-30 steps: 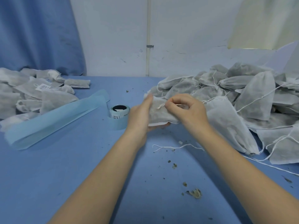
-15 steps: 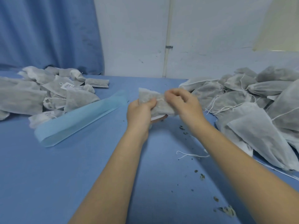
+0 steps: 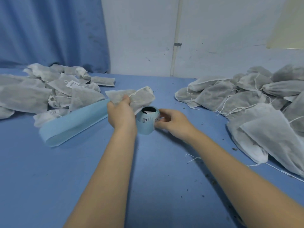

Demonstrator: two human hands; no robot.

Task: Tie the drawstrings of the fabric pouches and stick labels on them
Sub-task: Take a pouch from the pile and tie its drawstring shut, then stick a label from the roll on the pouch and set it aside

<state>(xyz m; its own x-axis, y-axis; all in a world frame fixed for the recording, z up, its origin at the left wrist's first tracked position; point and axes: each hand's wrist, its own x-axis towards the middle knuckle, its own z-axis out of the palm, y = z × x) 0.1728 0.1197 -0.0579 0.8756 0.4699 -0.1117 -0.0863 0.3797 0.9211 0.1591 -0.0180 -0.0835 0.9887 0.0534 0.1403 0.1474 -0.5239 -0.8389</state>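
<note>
My left hand (image 3: 121,114) grips a grey fabric pouch (image 3: 139,97) by its lower edge and holds it above the table; its white drawstring runs across the top. Right below the pouch stands a light blue label roll (image 3: 146,121) with barcode labels on it. My right hand (image 3: 171,121) is at the right side of the roll, fingers curled, pinching a white label at the roll's edge.
A pile of pouches (image 3: 49,94), some with labels, lies at the left. A larger pile of pouches (image 3: 256,104) with loose strings fills the right. A long strip of blue backing paper (image 3: 74,124) trails left from the roll. A loose string (image 3: 192,157) and crumbs lie on the blue table (image 3: 164,186).
My right hand let go of the pouch's drawstring and dropped to the label roll. My left hand alone now holds the pouch, lifted above the roll. The view shifted left.
</note>
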